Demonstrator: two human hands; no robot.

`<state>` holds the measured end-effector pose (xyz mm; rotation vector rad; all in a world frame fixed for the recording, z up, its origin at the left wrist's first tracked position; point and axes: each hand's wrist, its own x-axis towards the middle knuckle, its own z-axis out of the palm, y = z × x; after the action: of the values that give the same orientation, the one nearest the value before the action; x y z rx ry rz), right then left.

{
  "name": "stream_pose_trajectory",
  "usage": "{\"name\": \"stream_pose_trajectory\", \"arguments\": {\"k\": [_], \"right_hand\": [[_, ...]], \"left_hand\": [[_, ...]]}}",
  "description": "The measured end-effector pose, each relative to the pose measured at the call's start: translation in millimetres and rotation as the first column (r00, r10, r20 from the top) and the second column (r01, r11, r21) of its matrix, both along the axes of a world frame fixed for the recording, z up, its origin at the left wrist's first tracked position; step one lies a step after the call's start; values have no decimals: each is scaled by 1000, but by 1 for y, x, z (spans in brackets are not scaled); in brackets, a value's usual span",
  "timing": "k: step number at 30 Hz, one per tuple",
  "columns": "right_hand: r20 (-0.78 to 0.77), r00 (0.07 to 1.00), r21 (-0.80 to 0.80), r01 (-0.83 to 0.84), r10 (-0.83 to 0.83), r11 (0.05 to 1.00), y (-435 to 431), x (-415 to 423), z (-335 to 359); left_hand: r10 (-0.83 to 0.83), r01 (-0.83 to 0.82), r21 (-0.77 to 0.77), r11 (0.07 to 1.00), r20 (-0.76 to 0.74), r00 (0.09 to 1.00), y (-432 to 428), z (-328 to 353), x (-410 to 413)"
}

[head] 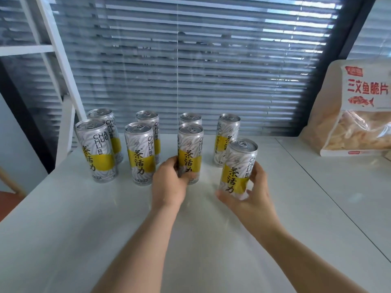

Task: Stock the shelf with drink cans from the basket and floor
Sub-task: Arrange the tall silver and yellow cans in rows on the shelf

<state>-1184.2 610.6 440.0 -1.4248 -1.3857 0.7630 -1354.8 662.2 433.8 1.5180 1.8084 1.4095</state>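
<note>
Several tall silver-and-yellow drink cans stand in two rows on the white shelf top. My left hand grips the lower part of the third front-row can, which stands upright on the shelf. My right hand holds another can around its lower half, slightly tilted, just in front of the rightmost back-row can. Further front-row cans stand at the left and centre-left. No basket or floor is in view.
A large snack bag with red lettering leans at the back right of the shelf. Closed window blinds hang right behind the cans. A white frame post rises at the left, beyond the shelf's left edge.
</note>
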Motion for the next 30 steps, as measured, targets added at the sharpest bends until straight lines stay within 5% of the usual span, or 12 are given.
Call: {"name": "stream_pose_trajectory", "arguments": {"k": [3, 30], "right_hand": [[25, 993, 27, 118, -119, 993, 5, -5, 2], [-52, 987, 3, 150, -150, 989, 52, -9, 5]], "left_hand": [[5, -5, 17, 1000, 1, 1000, 0, 0, 1], [-1, 1, 15, 1000, -14, 1000, 1, -2, 0]]}}
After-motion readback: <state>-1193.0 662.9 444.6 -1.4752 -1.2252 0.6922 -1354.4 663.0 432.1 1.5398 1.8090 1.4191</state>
